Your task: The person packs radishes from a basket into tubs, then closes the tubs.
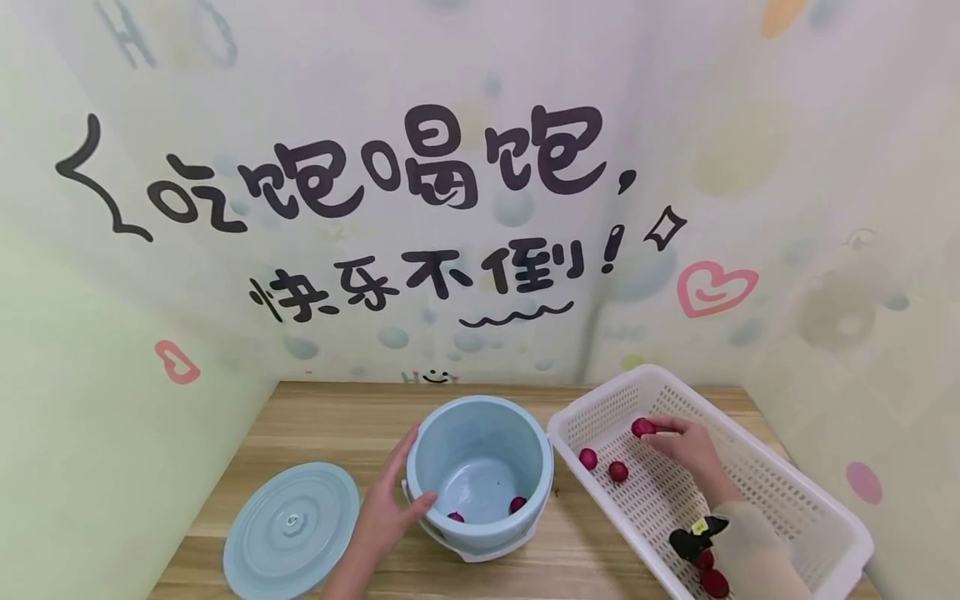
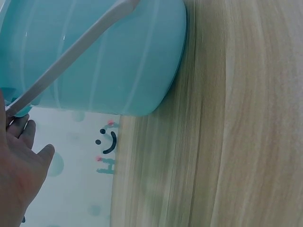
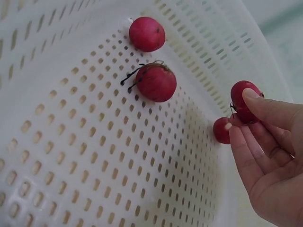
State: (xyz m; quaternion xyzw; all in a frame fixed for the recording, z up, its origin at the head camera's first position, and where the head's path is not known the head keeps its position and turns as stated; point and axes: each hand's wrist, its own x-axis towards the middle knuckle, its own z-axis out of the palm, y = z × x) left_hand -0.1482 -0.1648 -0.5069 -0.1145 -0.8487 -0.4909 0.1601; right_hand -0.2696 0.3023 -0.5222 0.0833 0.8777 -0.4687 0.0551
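Note:
My right hand [image 1: 686, 450] pinches a red radish [image 3: 245, 101] between thumb and fingers, inside the white perforated basket [image 1: 757, 454]. Other radishes lie in that basket, two of them [image 3: 156, 82] close together in the right wrist view and one [image 3: 221, 130] just behind the held one. On the left, my left hand [image 1: 386, 508] rests against the side of a light blue bucket [image 1: 480, 528], fingers extended and thumb by the rim. The left wrist view shows its pale handle [image 2: 71, 54] beside that hand. Inside the bucket, two radishes [image 1: 517, 504] are partly visible near the front wall.
A round blue lid [image 1: 292, 529] lies on the wooden table [image 1: 337, 417], left of the bucket. More radishes [image 1: 715, 583] sit at the basket's near end, partly hidden by my sleeve [image 1: 757, 550]. A wall with black lettering [image 1: 442, 158] stands behind the table.

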